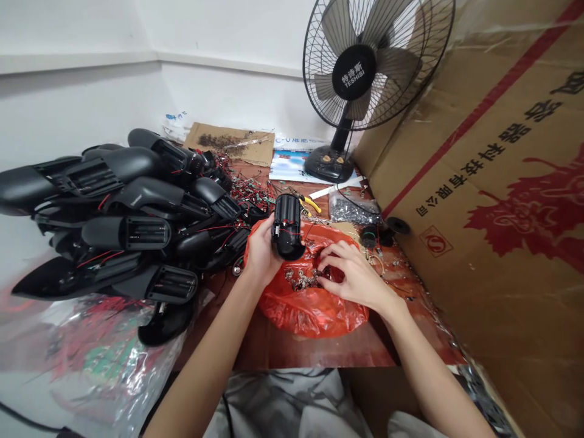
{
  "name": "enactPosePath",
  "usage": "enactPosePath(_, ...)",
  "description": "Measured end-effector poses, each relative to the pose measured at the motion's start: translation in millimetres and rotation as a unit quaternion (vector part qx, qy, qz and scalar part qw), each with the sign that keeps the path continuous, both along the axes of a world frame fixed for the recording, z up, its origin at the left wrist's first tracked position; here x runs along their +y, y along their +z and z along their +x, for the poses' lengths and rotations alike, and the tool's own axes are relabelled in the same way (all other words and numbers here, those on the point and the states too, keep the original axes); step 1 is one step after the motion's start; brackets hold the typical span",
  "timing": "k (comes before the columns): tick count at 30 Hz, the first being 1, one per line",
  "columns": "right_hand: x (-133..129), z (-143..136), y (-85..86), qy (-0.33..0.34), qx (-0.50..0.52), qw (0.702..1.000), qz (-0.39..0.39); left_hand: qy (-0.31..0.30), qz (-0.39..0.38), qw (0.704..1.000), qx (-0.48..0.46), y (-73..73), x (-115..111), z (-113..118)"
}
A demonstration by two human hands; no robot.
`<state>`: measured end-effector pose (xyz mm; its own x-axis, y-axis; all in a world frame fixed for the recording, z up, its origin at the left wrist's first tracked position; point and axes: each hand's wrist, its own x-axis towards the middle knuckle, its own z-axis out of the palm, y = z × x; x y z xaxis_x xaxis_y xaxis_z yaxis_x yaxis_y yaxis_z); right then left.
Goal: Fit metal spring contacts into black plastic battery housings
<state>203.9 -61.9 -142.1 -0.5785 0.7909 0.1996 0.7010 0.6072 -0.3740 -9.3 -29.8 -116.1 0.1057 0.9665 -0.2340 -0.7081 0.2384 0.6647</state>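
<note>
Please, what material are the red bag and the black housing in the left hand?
Red bag: probably thin plastic film, glossy; it wrinkles and catches light.
Black housing: seemingly hard moulded plastic, smooth, slightly shiny, judging by its rounded end and ribbed compartment.

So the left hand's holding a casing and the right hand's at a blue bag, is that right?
Not quite: the head view shows the bag is red. The left hand is holding a casing, and the right hand is at the bag.
</note>
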Motion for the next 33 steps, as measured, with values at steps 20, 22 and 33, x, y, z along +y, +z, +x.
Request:
enactPosePath(20, -1.1, -8.1, -4.2, -0.045, 0.196, 0.976, 0.087, -0.031, 0.012, 0.999, -0.042, 2.5, -1.1, -2.2)
enactPosePath(22, -0.2, -7.4, -5.2, -0.083, 0.266, 0.95, 0.136, -0.04, 0.041, 0.998, -0.02, 0.4, -2.1, -1.8)
enactPosePath(33, -5.4, -12.8, -4.7, -0.106, 0.428, 0.886, 0.144, -0.194, 0.137, 0.962, 0.133, -11.3, -14.5, 10.8)
